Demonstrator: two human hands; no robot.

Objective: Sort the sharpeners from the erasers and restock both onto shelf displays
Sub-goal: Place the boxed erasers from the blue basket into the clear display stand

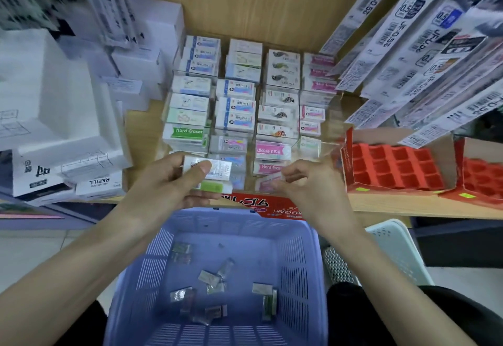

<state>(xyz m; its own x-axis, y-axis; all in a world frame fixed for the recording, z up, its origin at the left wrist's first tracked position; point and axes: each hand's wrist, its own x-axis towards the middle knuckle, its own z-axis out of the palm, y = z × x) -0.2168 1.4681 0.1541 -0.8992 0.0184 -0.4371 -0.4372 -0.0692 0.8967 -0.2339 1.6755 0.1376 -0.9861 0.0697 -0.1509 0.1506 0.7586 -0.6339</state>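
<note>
A clear tiered display point(324, 149) on the wooden shelf holds several rows of wrapped erasers point(235, 106). My left hand point(174, 182) grips a stack of two erasers point(215, 175), a white one on a green one, at the display's front left. My right hand point(302, 179) pinches a pink wrapped eraser point(268, 181) at the front row. Below my arms a purple plastic basket point(296, 264) holds several small silver-wrapped sharpeners point(209, 277) scattered on its floor.
Two red boxes with empty moulded trays point(394, 166) stand on the shelf to the right. White refill boxes point(100, 182) are stacked at the left. Hanging pen-refill packs point(424, 46) lean over the upper right. A pale basket point(394, 242) sits beside the purple one.
</note>
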